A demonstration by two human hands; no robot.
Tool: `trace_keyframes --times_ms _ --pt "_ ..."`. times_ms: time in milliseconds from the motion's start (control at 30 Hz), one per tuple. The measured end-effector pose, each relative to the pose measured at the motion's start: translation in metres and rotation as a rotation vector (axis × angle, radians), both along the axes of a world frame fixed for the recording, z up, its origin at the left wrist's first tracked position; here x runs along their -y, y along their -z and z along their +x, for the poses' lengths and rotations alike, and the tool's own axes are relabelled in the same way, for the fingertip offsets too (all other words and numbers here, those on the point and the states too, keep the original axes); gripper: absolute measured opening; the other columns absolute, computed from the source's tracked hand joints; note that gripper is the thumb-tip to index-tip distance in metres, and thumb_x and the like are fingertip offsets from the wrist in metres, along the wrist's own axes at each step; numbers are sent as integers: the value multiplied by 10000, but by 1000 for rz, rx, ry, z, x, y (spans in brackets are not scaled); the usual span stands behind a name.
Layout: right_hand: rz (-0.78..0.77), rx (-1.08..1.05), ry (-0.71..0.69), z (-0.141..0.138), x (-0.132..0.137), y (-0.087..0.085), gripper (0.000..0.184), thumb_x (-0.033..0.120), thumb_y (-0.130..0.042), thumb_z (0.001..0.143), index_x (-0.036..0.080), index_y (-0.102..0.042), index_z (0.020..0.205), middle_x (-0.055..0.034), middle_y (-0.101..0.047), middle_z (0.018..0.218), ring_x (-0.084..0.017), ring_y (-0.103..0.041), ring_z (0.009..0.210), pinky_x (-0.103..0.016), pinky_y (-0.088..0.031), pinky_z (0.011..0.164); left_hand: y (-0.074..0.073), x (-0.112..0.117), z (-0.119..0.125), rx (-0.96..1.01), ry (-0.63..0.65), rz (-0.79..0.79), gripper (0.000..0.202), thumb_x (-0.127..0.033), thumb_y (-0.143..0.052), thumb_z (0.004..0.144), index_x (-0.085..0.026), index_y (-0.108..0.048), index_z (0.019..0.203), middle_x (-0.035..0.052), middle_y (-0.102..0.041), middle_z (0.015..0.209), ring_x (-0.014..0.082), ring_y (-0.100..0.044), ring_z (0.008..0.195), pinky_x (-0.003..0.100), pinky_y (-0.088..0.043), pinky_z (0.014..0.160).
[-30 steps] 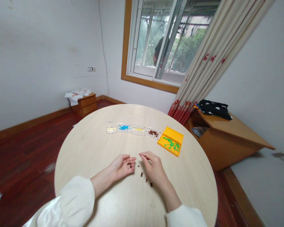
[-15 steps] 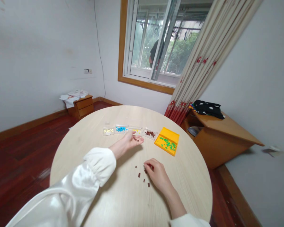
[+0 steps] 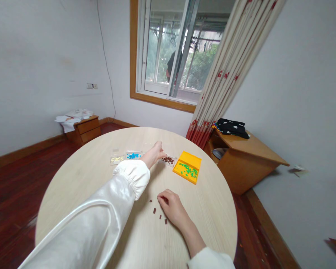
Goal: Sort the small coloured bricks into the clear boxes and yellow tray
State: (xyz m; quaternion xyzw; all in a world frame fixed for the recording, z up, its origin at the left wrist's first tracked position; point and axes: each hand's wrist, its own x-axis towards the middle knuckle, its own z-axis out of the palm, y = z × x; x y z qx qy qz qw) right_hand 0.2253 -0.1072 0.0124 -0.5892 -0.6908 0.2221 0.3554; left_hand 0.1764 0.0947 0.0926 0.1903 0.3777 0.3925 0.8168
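My left hand reaches far across the round table, fingers curled together over the clear tray of brown pieces. What it holds is hidden. My right hand rests on the table near me, fingers curled onto a few small brown pieces scattered beside it. Left of the brown tray lie a clear tray of blue pieces and one of pale yellow pieces. My left hand covers another clear tray.
An orange tray with green pieces sits right of the clear trays. A wooden cabinet with a dark cloth stands right of the table, by a curtain. A small nightstand is at the left wall.
My left hand has moved from beside my right hand out to the row of trays, ending over the brown one. My right hand stays by the loose brown pieces. The view shifted right.
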Motion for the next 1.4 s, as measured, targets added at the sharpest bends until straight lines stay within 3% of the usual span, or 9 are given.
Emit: trace_keyframes --times_ms 167,333,433,667,800,967,1133,1267,1400 --pt "-59 2 -18 10 2 -2 198 113 -515 785 184 -699 771 -49 -639 768 -164 -596 732 -269 -448 698 2 0 -9 -127 64 52 202 -232 -300 877 -136 -473 836 34 -472 648 150 -496 516 235 -381 488" --pt "-139 5 -77 17 5 -8 206 143 -511 799 185 -705 853 -70 -664 853 -188 -607 816 -298 -447 768 11 10 -22 -168 130 151 255 -151 -338 834 -189 -375 585 -85 -227 420 63 -200 313 178 -169 372" --pt "-167 9 -86 17 7 -6 180 99 -587 712 187 -698 823 -52 -658 839 -182 -603 792 -281 -451 733 19 22 -32 -219 209 206 276 -124 -398 807 -188 -376 540 -90 -233 376 51 -167 302 184 -115 363" --pt "-55 -10 -52 15 5 -7 189 84 -518 751 187 -676 758 -43 -649 789 -168 -591 753 -282 -447 710 53 70 -64 -342 439 241 150 -56 -478 750 -110 -572 646 -5 -505 402 102 -403 318 212 -305 383" --pt "191 -171 3 7 -8 -19 159 160 -522 801 188 -672 844 -53 -647 815 -166 -587 758 -283 -463 690 62 94 -81 -99 577 -56 284 -221 -375 858 -31 -580 807 194 -654 675 254 -648 639 364 -506 609" --pt "324 -205 69 1 -17 -22 217 201 -456 865 177 -656 945 -87 -658 926 -180 -597 873 -315 -465 786 58 101 -91 100 301 -249 252 -161 -334 861 -91 -515 700 111 -576 562 167 -571 488 260 -474 481" --pt "137 -6 -35 -2 -12 -12 178 132 -512 819 171 -672 888 -63 -660 833 -164 -601 773 -279 -468 713 61 87 -101 86 110 -242 280 -141 -334 853 -183 -350 577 -55 -315 411 59 -262 296 144 -226 302" --pt "-20 235 -294 -12 -12 -2 206 13 -551 748 168 -685 763 -51 -642 812 -160 -595 807 -266 -456 750 64 83 -109 47 24 -240 255 -179 -302 879 -160 -423 656 2 -434 500 103 -447 401 193 -414 391" --pt "44 267 -281 -16 -18 -3 209 -16 -522 756 143 -656 734 -56 -625 769 -160 -583 770 -263 -457 718 62 90 -117 -16 6 -242 284 -261 -301 903 -100 -507 791 97 -548 660 180 -578 575 301 -522 516"
